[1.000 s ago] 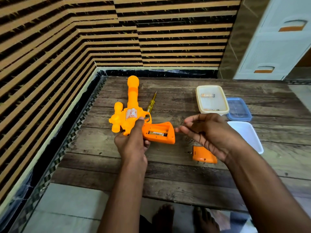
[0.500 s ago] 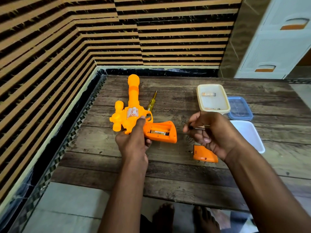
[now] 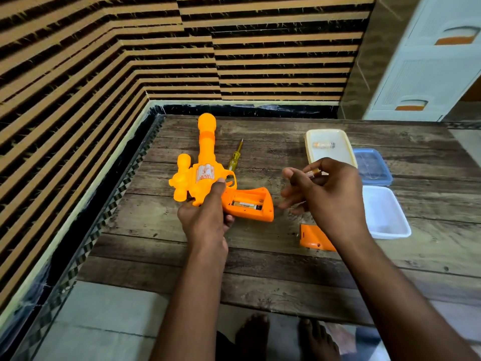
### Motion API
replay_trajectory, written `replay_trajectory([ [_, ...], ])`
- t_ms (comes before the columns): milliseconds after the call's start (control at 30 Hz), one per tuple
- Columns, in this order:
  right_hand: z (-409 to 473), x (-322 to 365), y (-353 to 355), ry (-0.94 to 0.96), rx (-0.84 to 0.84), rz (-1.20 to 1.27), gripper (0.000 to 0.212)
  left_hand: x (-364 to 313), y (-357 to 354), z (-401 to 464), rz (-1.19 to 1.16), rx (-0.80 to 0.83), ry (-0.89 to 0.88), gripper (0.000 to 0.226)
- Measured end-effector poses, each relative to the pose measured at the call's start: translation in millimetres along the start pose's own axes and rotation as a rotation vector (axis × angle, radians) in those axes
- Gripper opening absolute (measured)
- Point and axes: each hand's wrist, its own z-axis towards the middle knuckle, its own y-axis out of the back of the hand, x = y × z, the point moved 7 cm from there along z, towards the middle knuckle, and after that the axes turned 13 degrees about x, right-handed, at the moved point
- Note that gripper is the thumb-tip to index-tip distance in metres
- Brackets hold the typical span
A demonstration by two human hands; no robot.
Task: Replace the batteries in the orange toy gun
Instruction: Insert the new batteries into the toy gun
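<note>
The orange toy gun (image 3: 205, 165) lies on the wooden table (image 3: 260, 256), barrel pointing away. Its handle compartment (image 3: 247, 203) is uncovered and one battery lies inside. My left hand (image 3: 205, 217) grips the gun at the trigger area, thumb on the body. To the right of the handle, my right hand (image 3: 325, 194) pinches a small battery (image 3: 312, 174) between thumb and fingers. The orange battery cover (image 3: 312, 237) lies on the table, partly hidden under my right wrist.
A yellow screwdriver (image 3: 235, 157) lies right of the barrel. A cream tray (image 3: 330, 144) holds one battery (image 3: 323, 145). A blue lid (image 3: 372, 166) and a white tray (image 3: 385, 214) sit at the right. Striped walls close the left and back.
My right hand has lifted away from the handle toward the cream tray and now pinches a battery. My left hand and the gun have hardly moved.
</note>
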Motion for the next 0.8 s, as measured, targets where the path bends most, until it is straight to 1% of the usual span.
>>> replay_trajectory([
  [100, -1, 2, 3, 0.024, -0.016, -0.128, 0.028, 0, 0, 0, 0.007, 0.0, 0.0, 0.021],
  [267, 1, 4, 1, 0.158, 0.032, -0.314, 0.017, -1, 0, -2, 0.023, -0.001, -0.002, 0.018],
  [367, 1, 9, -8, 0.263, 0.129, -0.383, 0.011, 0, 1, -2, 0.035, -0.006, -0.002, 0.02],
  [433, -1, 11, -16, 0.343, 0.194, -0.482, 0.006, 0, 1, -1, 0.051, -0.015, -0.004, 0.023],
  [500, -1, 9, -24, 0.384, 0.239, -0.556, 0.003, 1, 1, -1, 0.054, -0.016, -0.004, 0.024],
  [600, -2, 13, -34, 0.534, 0.233, -0.663, 0.007, 1, 1, -2, 0.055, -0.019, -0.006, 0.023],
  [667, -4, 16, -37, 0.606, 0.213, -0.677, 0.012, 1, 1, -1, 0.061, -0.019, -0.009, 0.023],
  [767, -3, 16, -38, 0.512, 0.206, -0.582, 0.044, 1, -1, -2, 0.07, -0.011, -0.017, 0.021],
  [800, -2, 15, -39, 0.487, 0.21, -0.579, 0.05, 1, -2, -3, 0.075, -0.009, -0.02, 0.02],
])
